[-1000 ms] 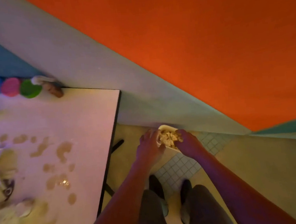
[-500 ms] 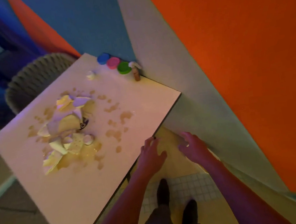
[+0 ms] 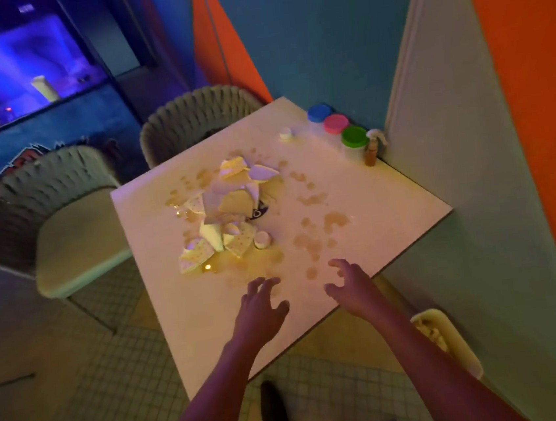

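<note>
left hand [image 3: 258,312] fingers spread, empty | right hand [image 3: 351,286] fingers spread, empty | shards [image 3: 227,212] centre frame, well above both fingertips, untouched | table [image 3: 388,198]

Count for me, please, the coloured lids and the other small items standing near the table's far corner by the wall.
Blue lid: 1
Pink lid: 1
Green lid: 1
Spray bottle: 1
Small white object: 1
Total: 5

Shards [image 3: 228,212] on table [image 3: 371,200] centre — tubs [image 3: 336,123] behind right, chairs [image 3: 77,238] left
</note>
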Demonstrator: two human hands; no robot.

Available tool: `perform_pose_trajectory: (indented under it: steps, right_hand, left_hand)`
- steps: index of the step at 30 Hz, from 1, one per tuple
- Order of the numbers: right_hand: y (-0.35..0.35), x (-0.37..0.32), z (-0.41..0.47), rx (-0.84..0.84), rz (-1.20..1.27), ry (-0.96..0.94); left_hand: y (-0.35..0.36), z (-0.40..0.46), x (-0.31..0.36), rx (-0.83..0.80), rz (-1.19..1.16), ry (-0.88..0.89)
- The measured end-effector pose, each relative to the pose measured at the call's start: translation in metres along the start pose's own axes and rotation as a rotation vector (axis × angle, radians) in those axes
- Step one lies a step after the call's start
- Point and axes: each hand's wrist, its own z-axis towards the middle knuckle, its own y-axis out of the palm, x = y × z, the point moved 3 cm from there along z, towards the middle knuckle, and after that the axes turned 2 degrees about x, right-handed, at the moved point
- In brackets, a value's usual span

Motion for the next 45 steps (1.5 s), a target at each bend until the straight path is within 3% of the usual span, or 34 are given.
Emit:
perform_pose_trajectory:
  steps: [15, 31, 40, 45]
  right_hand:
    - [0.123, -0.127, 0.049, -0.024, -0.017, 0.003]
    - [0.149, -0.181, 0.114, -0.008, 0.005, -0.104]
    - [0.155, -0.204, 0.153, 0.109, -0.006, -0.068]
    - [0.173, -0.218, 0.172, 0.153, -0.083, 0.016]
  left_hand:
    - [-0.104, 0.065, -0.147, 0.038, 0.007, -0.054]
    - [-0.152, 0.133, -0.160, 0.026, 0.192, -0.144]
    - [-0.146, 0.182, -0.178, -0.077, 0.247, -0.104]
    - [-0.135, 0.205, -0.194, -0.106, 0.241, 0.008]
